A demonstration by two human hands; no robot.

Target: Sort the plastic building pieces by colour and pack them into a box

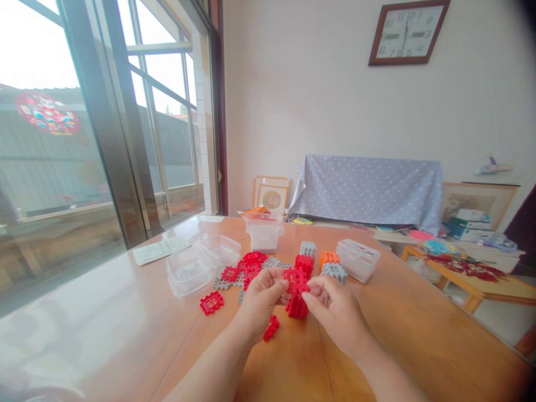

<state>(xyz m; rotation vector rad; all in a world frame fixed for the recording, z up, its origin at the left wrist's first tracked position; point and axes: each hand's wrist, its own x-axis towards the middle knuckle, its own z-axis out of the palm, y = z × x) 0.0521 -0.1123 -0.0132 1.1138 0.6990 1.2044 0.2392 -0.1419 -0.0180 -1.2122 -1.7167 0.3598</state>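
Between my two hands is a red square lattice building piece (pixel 296 278) with notched edges. My left hand (pixel 268 290) pinches its left side, while the fingers of my right hand (pixel 329 298) close on its right side. Just below and behind it stands a stack of red lattice pieces (pixel 297 309), partly covered by the held piece. One loose red piece (pixel 271 328) lies under my left wrist, another red piece (pixel 211 302) farther left. Beyond my left hand spreads a pile of red and grey pieces (pixel 251 271).
Stacks of red (pixel 304 263), grey (pixel 334 272) and orange pieces (pixel 330 257) stand beyond my hands. Clear plastic boxes (pixel 190 271) sit at the left, a lidded box (pixel 358 261) at the right, another container (pixel 263 231) at the back. A white sheet (pixel 162 249) lies far left.
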